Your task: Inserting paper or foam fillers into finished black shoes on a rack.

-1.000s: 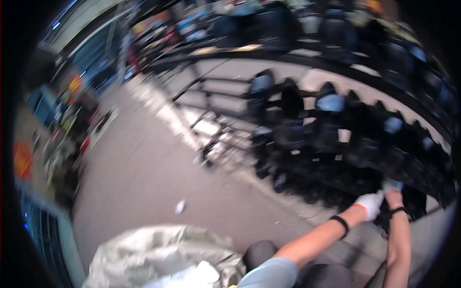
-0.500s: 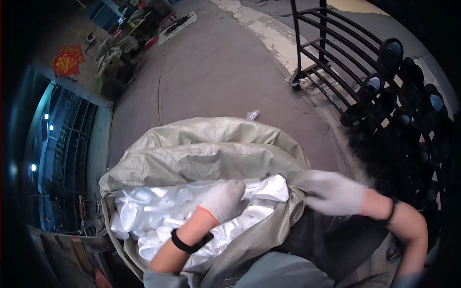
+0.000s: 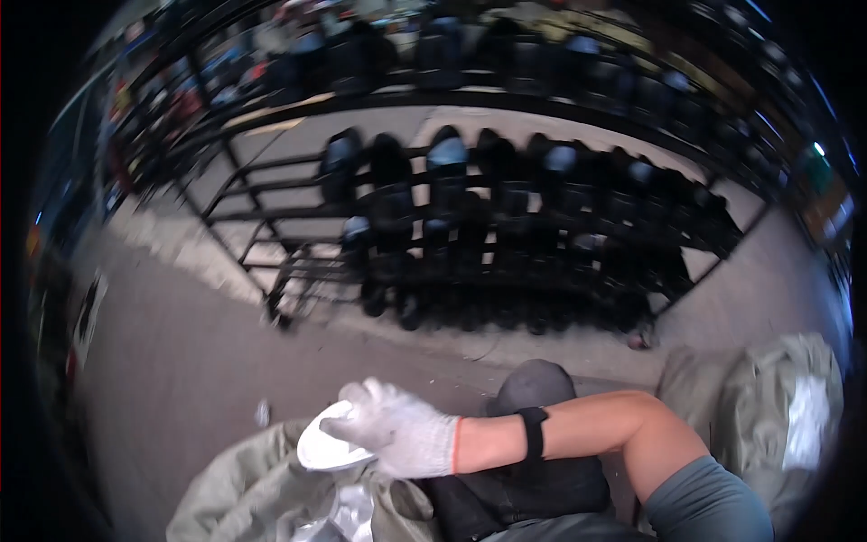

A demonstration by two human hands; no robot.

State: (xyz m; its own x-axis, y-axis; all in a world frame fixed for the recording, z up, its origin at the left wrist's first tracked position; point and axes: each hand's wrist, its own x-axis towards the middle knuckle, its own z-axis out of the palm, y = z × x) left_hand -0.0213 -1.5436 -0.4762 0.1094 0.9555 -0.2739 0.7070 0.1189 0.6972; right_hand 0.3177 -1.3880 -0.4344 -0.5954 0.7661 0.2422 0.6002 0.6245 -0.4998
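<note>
My right hand (image 3: 393,429), in a pale knit glove with an orange cuff edge, reaches in from the lower right. Its fingers are closed around a smooth white rounded piece (image 3: 323,449), possibly a shoe insert. Glove and piece are above the rim of an olive woven sack (image 3: 237,474), near its right side. Inside the sack opening, shiny white pieces (image 3: 348,513) show at the lower edge. A black band circles my right wrist. My left hand is out of the picture.
Ahead stands a black metal rack (image 3: 298,215) with rows of black shoes (image 3: 447,158), some with light patches in their openings. A second olive sack (image 3: 763,406) stands at the right. A small crumpled scrap (image 3: 262,414) lies on the floor. My dark-trousered knee (image 3: 537,387) is beside the hand.
The view has swung right, bringing the shoe rack to the middle. My left hand has left the picture. My right hand, earlier at the sack's rim, now holds a white piece.
</note>
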